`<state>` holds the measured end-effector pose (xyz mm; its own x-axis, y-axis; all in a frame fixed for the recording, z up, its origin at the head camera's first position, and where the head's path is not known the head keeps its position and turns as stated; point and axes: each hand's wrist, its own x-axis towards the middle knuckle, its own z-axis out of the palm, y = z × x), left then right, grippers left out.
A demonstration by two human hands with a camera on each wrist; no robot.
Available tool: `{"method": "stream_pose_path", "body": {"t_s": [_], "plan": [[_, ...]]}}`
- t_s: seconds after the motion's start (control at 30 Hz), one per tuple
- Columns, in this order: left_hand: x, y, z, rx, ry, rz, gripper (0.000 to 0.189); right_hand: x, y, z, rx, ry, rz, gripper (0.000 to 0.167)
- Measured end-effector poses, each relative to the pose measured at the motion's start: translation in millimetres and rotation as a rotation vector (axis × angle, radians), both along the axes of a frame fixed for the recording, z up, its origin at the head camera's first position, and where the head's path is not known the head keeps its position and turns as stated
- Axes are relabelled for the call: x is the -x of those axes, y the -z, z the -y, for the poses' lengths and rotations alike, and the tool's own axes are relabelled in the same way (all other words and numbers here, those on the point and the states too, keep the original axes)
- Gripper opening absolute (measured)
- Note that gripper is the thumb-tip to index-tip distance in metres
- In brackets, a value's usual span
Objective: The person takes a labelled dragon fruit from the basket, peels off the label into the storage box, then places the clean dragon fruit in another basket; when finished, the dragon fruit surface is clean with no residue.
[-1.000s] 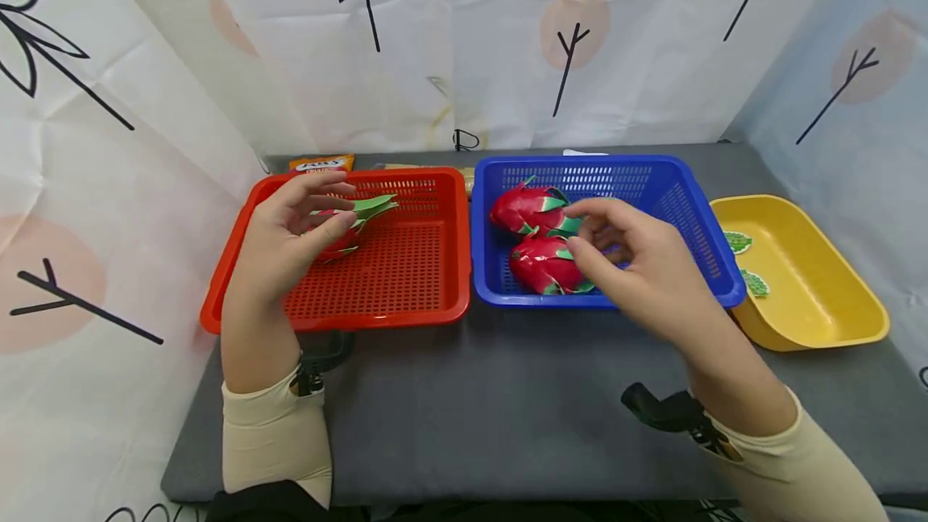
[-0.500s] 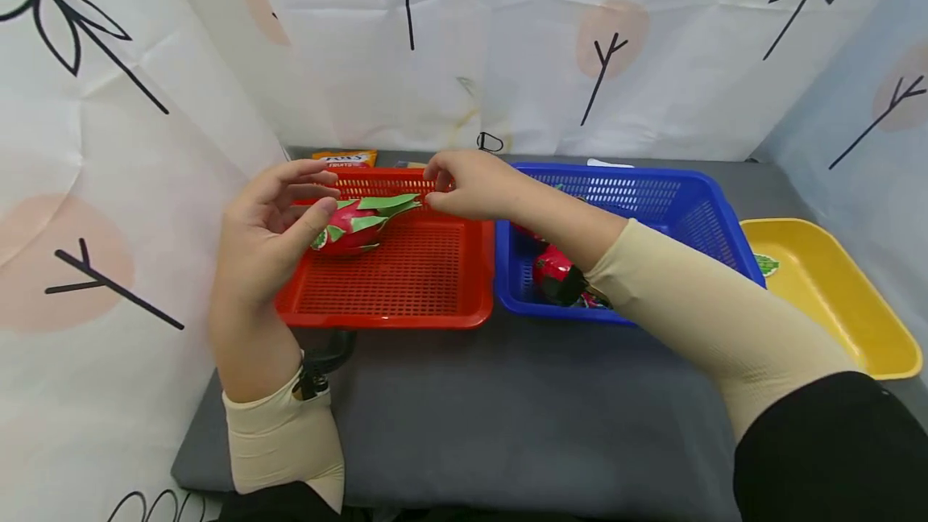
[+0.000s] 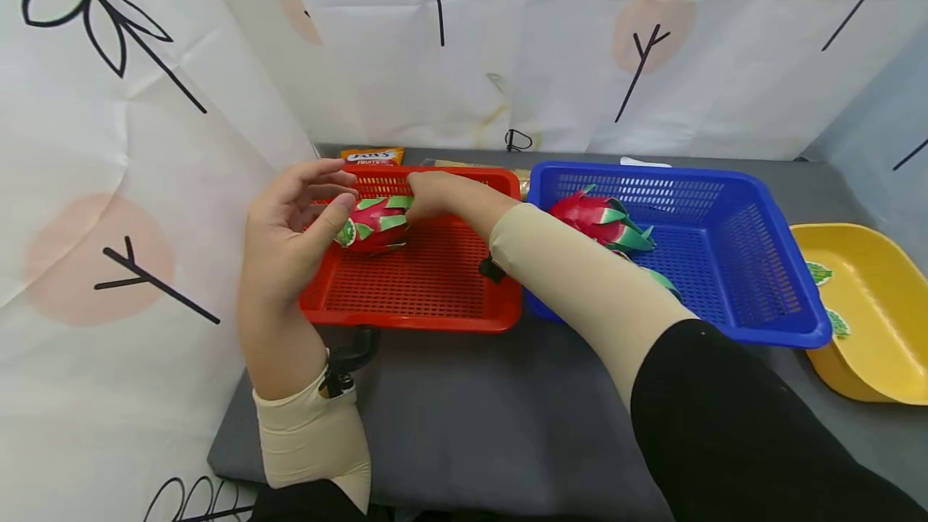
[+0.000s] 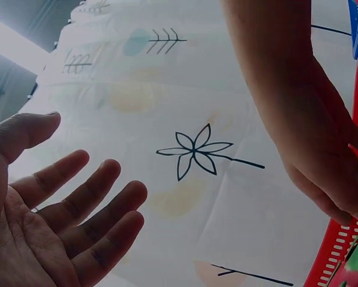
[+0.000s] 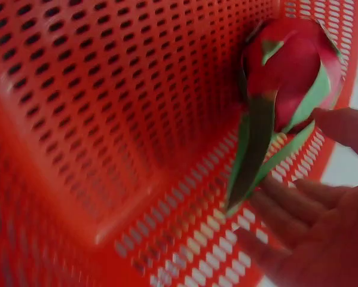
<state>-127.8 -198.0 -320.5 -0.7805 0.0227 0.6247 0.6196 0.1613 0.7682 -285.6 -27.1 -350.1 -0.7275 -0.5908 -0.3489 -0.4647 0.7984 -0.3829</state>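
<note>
A red dragon fruit [image 3: 373, 225] with green leaves lies in the red basket [image 3: 409, 319]. My right hand [image 3: 448, 198] reaches into that basket at the fruit's leafy end. In the right wrist view, its thumb is at a leaf and its fingers [image 5: 286, 206] lie loosely spread along the other side of the leaves. My left hand [image 3: 286, 240] hovers over the basket's left side, beside the fruit; the left wrist view shows its palm with relaxed, spread fingers and nothing held. The blue basket [image 3: 696, 264] holds another dragon fruit [image 3: 590, 216], and leaves of one more show behind the right sleeve.
A yellow bin [image 3: 880, 296] stands at the far right, with green slice-shaped pieces [image 3: 819, 272] at its left side. An orange packet [image 3: 373, 156] lies behind the red basket. Patterned white cloth walls [image 3: 406, 87] rise behind and left of the grey table [image 3: 449, 417].
My right hand has swung left from above the blue basket to the leaves of the dragon fruit in the red one. My left hand stays beside that fruit. The head view has shifted right.
</note>
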Motion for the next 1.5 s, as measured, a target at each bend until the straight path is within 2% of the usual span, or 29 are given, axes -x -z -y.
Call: {"method": "stream_pose_path", "body": {"t_s": [0.17, 0.27, 0.37, 0.53, 0.7, 0.9, 1.17, 1.37, 1.5], "plan": [[2.8, 3.4, -2.4, 0.063, -0.074, 0.054, 0.034, -5.3, 10.5, 12.8, -0.032, 0.036, 0.119, 0.035], [3.3, 2.8, -2.7, 0.070, -0.094, 0.063, 0.033, -9.5, 12.2, 20.8, -0.010, 0.061, 0.177, 0.039], [4.8, 2.3, -2.0, 0.074, -0.094, 0.063, 0.033, -11.6, 14.2, 27.1, 0.007, 0.101, 0.159, 0.047], [9.0, 5.0, 0.6, 0.090, -0.108, 0.066, 0.033, -11.3, 19.6, 32.1, 0.011, 0.147, 0.116, 0.037], [11.8, 6.1, -1.4, 0.109, -0.119, 0.082, 0.033, -10.0, 17.2, 25.0, 0.033, 0.168, 0.033, 0.043], [9.3, 5.6, -0.3, 0.090, -0.117, 0.089, 0.033, -14.0, 6.4, 15.2, 0.070, 0.177, -0.067, 0.046], [6.7, 4.0, 2.7, 0.064, -0.112, 0.066, 0.033, -35.3, -12.8, -15.4, 0.341, 0.204, -0.141, 0.030], [6.7, 4.1, -5.7, 0.008, -0.087, -0.022, 0.029, -54.2, -37.1, -53.2, 0.440, 0.201, -0.161, 0.029], [5.4, 1.9, -11.8, -0.058, -0.107, -0.101, 0.029, -72.8, -53.1, -82.0, 0.504, 0.215, -0.194, 0.027]]}}
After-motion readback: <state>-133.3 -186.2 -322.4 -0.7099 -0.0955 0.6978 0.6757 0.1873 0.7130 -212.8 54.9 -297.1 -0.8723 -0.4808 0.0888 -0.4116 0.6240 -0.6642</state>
